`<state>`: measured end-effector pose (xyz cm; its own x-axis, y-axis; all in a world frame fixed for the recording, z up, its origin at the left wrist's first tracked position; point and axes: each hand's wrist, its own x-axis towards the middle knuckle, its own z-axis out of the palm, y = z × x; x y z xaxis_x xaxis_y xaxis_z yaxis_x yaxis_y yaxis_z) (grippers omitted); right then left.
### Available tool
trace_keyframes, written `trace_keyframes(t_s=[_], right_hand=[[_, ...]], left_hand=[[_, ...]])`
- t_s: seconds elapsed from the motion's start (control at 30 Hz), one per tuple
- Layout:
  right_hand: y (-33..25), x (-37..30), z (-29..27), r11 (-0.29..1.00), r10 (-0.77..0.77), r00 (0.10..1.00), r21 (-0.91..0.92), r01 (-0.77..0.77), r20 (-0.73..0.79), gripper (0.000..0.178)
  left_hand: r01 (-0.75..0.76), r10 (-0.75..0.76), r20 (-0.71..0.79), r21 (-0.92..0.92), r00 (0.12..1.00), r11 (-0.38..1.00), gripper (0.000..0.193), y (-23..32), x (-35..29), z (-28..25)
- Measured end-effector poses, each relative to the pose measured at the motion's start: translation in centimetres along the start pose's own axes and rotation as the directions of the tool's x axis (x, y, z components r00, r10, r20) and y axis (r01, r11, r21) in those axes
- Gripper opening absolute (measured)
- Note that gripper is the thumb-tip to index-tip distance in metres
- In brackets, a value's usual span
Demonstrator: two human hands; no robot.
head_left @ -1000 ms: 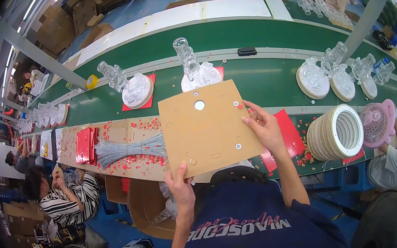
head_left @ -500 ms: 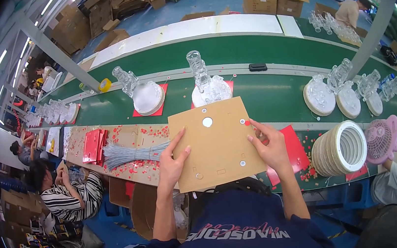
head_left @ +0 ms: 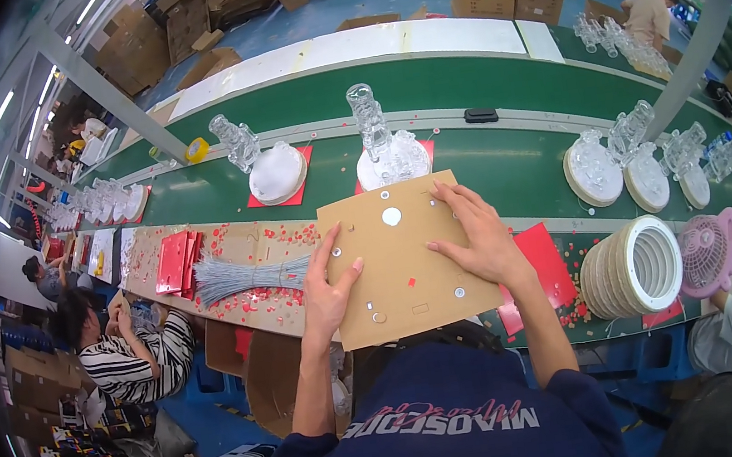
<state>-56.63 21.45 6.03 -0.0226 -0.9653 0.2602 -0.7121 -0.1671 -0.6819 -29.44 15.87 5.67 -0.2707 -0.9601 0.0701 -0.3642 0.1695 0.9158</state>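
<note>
A square tan cardboard sheet (head_left: 411, 300) with small round holes and cut slots is held up in front of me, tilted, over the bench's near edge. My left hand (head_left: 327, 297) grips its left edge, thumb on the face and other fingers partly hidden. My right hand (head_left: 489, 245) lies across the upper right part, fingers stretched and apart, fingertips and thumb on the face. A small red scrap (head_left: 411, 282) sits near the sheet's middle. Just beyond the sheet stands a clear bumpy item on a round white base (head_left: 393, 163), on a red square.
Left lie a bundle of grey wire ties (head_left: 249, 277) and red folded cards (head_left: 178, 262). Right are a red sheet (head_left: 542, 266), a stack of white rings (head_left: 631, 269) and a pink fan (head_left: 710, 252). Co-workers sit at both sides; clear items on round bases line the green belt.
My right hand has slid up and inward from the right edge onto the sheet's face. The red scrap by the upper right hole now shows near the middle. The left hand keeps its hold.
</note>
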Motion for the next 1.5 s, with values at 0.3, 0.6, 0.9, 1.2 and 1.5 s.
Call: trace_keyframes(t_s=[0.3,0.6,0.9,1.2,1.5], right_hand=[[0.6,-0.1,0.9,0.995,0.052,0.998,0.082,-0.049,-0.043,0.075],[1.0,-0.3,0.0,0.962,0.0,1.0,0.273,-0.004,0.016,0.077],[0.0,1.3,-0.8,0.982,-0.134,0.951,0.169,0.089,0.278,0.08],[11.5,8.5,9.3,0.413,0.439,0.889,0.849,-0.329,0.131,0.042],[12.4,13.2,22.5,0.656,-0.135,0.965,0.75,-0.084,0.226,0.028]], left_hand=[[-0.313,0.488,-0.176,0.575,0.855,0.756,0.048,4.5,0.5,-0.6],[-0.415,0.118,0.444,0.666,0.888,0.62,0.073,7.5,-4.5,2.5],[-0.368,0.07,0.426,0.675,0.902,0.639,0.091,7.5,-4.3,2.0],[-0.238,-0.063,0.427,0.614,0.902,0.752,0.095,8.4,-4.0,1.5],[-0.212,-0.014,0.402,0.512,0.916,0.832,0.1,8.4,-3.8,3.0]])
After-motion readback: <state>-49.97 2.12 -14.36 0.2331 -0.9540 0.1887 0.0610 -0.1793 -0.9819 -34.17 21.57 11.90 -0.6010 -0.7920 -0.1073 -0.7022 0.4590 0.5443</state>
